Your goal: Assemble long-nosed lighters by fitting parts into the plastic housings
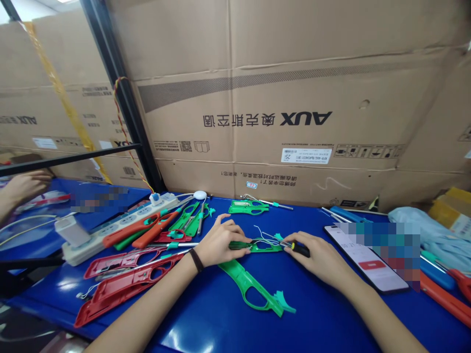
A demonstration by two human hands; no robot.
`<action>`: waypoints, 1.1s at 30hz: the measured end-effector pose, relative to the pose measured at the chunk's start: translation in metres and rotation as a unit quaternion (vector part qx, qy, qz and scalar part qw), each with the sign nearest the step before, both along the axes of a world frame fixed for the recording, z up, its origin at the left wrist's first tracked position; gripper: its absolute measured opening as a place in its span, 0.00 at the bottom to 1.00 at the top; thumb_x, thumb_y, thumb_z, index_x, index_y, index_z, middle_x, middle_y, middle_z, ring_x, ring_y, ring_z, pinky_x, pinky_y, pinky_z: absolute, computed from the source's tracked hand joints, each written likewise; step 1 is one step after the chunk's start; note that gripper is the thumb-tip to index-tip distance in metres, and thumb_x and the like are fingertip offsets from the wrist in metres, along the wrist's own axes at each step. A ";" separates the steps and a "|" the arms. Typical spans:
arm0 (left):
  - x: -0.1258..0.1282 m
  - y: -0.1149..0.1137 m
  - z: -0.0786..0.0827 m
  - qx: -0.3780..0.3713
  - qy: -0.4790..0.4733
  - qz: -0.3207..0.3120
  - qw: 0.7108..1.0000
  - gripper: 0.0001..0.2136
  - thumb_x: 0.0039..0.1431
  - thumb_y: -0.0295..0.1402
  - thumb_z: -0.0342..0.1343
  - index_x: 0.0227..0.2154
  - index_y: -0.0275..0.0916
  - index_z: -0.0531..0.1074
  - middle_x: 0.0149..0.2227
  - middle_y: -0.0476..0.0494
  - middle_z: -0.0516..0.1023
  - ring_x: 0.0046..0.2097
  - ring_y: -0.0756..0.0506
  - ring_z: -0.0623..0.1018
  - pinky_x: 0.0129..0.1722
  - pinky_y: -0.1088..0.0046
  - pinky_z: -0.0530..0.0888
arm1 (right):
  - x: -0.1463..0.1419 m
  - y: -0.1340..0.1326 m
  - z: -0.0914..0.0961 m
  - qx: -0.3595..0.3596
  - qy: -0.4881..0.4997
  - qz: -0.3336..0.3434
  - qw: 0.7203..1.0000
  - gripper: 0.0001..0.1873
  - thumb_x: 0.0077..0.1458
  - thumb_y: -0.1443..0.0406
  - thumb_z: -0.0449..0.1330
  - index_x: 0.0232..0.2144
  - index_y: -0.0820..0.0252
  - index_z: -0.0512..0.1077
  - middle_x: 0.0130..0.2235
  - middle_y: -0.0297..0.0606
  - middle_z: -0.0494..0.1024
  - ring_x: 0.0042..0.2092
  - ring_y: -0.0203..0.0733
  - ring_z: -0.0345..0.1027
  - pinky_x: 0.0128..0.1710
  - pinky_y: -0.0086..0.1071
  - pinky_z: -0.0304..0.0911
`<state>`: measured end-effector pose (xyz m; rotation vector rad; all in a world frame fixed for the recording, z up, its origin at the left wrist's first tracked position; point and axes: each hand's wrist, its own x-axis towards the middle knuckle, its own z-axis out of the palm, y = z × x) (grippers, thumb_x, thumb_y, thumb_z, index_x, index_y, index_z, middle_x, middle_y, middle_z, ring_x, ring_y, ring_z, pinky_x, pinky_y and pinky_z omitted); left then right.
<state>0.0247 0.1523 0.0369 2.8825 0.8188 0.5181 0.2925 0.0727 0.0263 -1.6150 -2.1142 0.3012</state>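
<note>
Near the centre of the frame, the person's left hand (217, 241), wearing a dark band at the wrist, is closing its thumb and fingers around the left end of a bright green plastic half-shell with thin white wires (267, 248), which is lying low over the table. The right hand (314, 252), just right of centre, is pinching a small screwdriver with a black-and-yellow handle (300, 249), its fingers closed and its shaft pointing left over the shell's right end; whether the tip is touching anything, I cannot tell. Just below the hands, a second green plastic half-shell with an oval opening (247, 283) is lying flat, a small teal plastic piece (284, 302) resting at its lower right end. Above them, towards the box, a green plastic shell with a metal rod (248, 208) is lying on the glossy blue tabletop (221, 326). In the lower left of the frame, red plastic half-shells (128, 283) are lying side by side, and above them orange plastic casings (156, 230) are resting beside a long white power strip (125, 223). At right, a black-edged smartphone (380, 275) is lying face up. A large brown cardboard box (257, 98) is filling the upper background, and at the far left edge another person's hand (31, 187) is reaching into view.
</note>
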 end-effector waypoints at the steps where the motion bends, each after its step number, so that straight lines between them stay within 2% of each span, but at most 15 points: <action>1: 0.000 0.000 0.000 0.002 0.002 -0.002 1.000 0.10 0.56 0.42 0.58 0.41 0.50 0.77 0.38 0.51 0.79 0.42 0.45 0.72 0.57 0.57 0.48 | 0.000 0.000 0.000 0.001 0.001 0.000 1.000 0.10 0.59 0.59 0.53 0.40 0.50 0.71 0.41 0.36 0.76 0.41 0.46 0.72 0.44 0.38 0.64; 5: -0.001 0.001 0.002 -0.004 0.011 -0.004 1.000 0.09 0.56 0.42 0.59 0.39 0.50 0.77 0.39 0.51 0.79 0.43 0.44 0.73 0.56 0.59 0.51 | -0.002 -0.001 -0.001 0.009 -0.006 0.001 1.000 0.10 0.59 0.59 0.53 0.41 0.49 0.71 0.41 0.36 0.76 0.41 0.45 0.72 0.44 0.38 0.64; 11: -0.003 0.003 0.001 -0.023 0.018 0.001 1.000 0.13 0.54 0.42 0.60 0.42 0.47 0.75 0.39 0.51 0.80 0.44 0.46 0.76 0.58 0.61 0.53 | -0.007 -0.002 -0.001 0.011 -0.023 0.008 1.000 0.11 0.59 0.60 0.53 0.42 0.48 0.73 0.42 0.36 0.76 0.41 0.45 0.72 0.41 0.36 0.65; 22: 0.000 0.003 -0.004 0.025 0.018 -0.011 0.999 0.12 0.57 0.41 0.59 0.42 0.45 0.75 0.40 0.49 0.80 0.44 0.46 0.77 0.57 0.61 0.56 | -0.008 -0.003 -0.001 0.024 -0.036 0.004 0.999 0.10 0.59 0.60 0.53 0.41 0.46 0.73 0.40 0.33 0.76 0.40 0.43 0.72 0.39 0.35 0.66; 33: 0.001 0.006 -0.006 -0.010 0.004 0.001 1.000 0.13 0.53 0.40 0.63 0.40 0.41 0.75 0.38 0.48 0.80 0.42 0.46 0.78 0.57 0.63 0.58 | -0.014 -0.002 -0.004 0.046 -0.051 -0.005 0.998 0.11 0.59 0.61 0.54 0.42 0.45 0.73 0.40 0.32 0.75 0.39 0.43 0.73 0.37 0.35 0.67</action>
